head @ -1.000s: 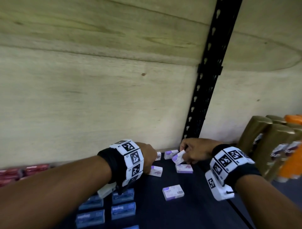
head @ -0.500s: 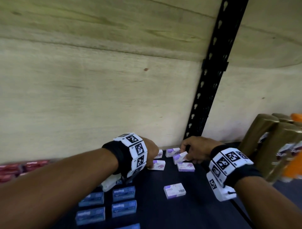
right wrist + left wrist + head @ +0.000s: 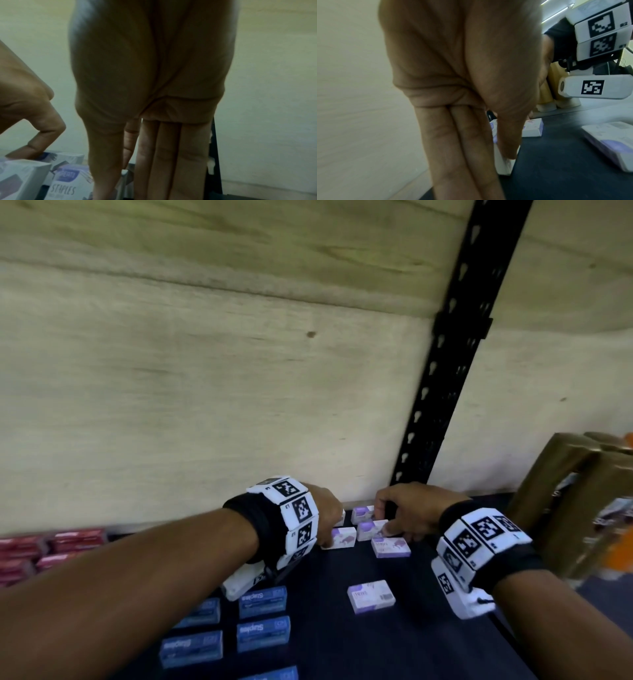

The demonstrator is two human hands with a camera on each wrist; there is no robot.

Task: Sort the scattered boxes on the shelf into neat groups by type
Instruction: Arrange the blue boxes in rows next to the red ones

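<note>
Small white-and-purple staple boxes lie near the back of the dark shelf (image 3: 342,645). My left hand (image 3: 327,541) reaches down over one white-purple box (image 3: 342,537); in the left wrist view the thumb (image 3: 508,151) presses its side (image 3: 504,166) and straight fingers stand on the other side. Just to the right, my right hand (image 3: 382,522) pinches another white-purple box (image 3: 370,530), which sits on the shelf. More of these boxes lie behind (image 3: 362,512), beside (image 3: 390,546) and in front (image 3: 370,597). Blue staple boxes (image 3: 262,601) sit in rows at the front left.
Red boxes (image 3: 51,546) are grouped at the far left. Gold bottles (image 3: 582,508) stand at the right edge. A black slotted upright (image 3: 455,354) runs up the pale wooden back wall just behind my right hand.
My right hand has lowered its tilted white-purple box flat among the others. The left hand stays on its box. The head view has shifted slightly.
</note>
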